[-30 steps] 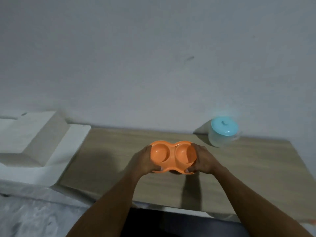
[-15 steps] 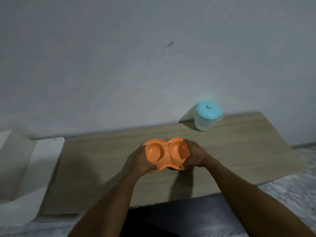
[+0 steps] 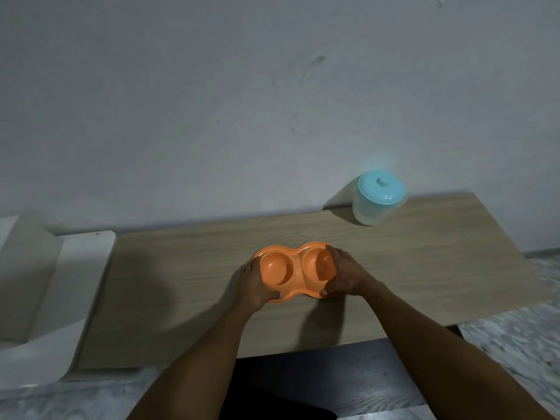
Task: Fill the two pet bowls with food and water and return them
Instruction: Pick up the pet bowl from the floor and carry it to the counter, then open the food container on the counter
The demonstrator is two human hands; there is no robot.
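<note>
A: Well, nearest first: what is cut off or hidden?

B: Both forearms run out of the bottom edge. Below the near edge of the table [image 3: 181, 283] is a dark patch I cannot make out, with mottled grey floor [image 3: 515, 344] blurred on either side.

A: And the hands?

B: The left hand [image 3: 251, 283] grasps the left end of the orange double bowl [image 3: 295, 272], and the right hand [image 3: 347, 274] grasps the right end. Each thumb curls over the near rim. The other fingers wrap the ends and mostly vanish behind or beneath the plastic. The right hand also covers part of the right well's rim.

A: Where is the bowl?

B: Over the middle of the table, a little back from the near edge. Its underside is hidden, so I cannot tell whether it rests on the wood or hangs just above it.

A: Which way does it point?

B: The wells face up. Its long axis runs left to right, with the right end a little farther from the person.

A: Room around it?

B: Bare wood lies to the left as far as a white unit [image 3: 75, 298] at the table's left end, and to the right out to the table's right edge. Behind, toward the far right, a cloudy container [image 3: 372, 212] with a teal lid [image 3: 381, 187] stands close to the grey wall [image 3: 242, 101], well apart from the bowl. Its contents are too hazy to tell.
</note>
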